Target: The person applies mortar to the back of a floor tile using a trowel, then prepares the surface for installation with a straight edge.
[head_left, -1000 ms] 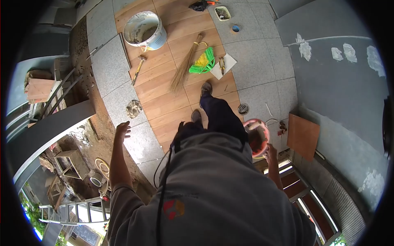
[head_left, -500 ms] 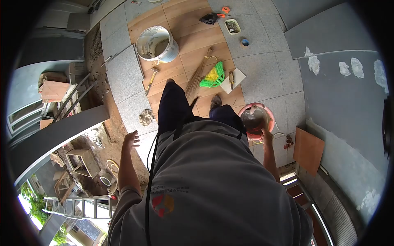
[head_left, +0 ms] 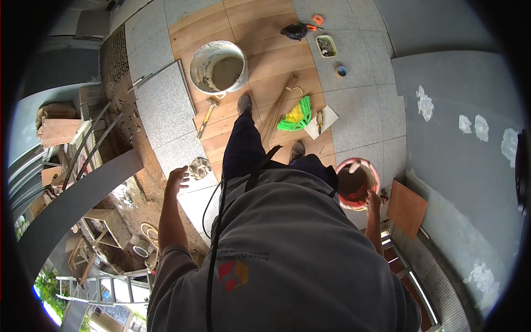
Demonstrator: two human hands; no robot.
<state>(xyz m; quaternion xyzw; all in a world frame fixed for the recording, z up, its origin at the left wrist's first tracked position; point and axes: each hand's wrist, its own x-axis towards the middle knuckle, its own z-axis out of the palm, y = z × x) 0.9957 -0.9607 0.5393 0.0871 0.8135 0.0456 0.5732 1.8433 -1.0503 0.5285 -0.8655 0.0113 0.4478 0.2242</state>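
Note:
Out to the left side of the body, my left hand [head_left: 177, 180] hangs with its fingers apart and nothing in it, near a crumpled patterned cloth [head_left: 199, 168] on the floor. My right hand [head_left: 374, 200] has its fingers closed at the near right rim of a red bucket [head_left: 375, 176]. Inside that bucket is a dark brown mix, and a pale rounded object [head_left: 354, 165] leans at its far edge. A large white bucket [head_left: 202, 83] with grey-brown contents stands farther forward on the wood-look tiles.
A hammer [head_left: 207, 118], a straw broom [head_left: 279, 108], a green and yellow bundle [head_left: 296, 115] and a white tile piece [head_left: 326, 123] lie ahead. Beyond are a black bag [head_left: 295, 31] and a small tray [head_left: 326, 46]. A brown panel [head_left: 407, 208] leans at right; a ladder [head_left: 105, 289] is at left.
The view has shifted with the body. My left foot now shows farther forward, beside the white bucket. The red bucket is still at my right hand, which stays closed by its rim.

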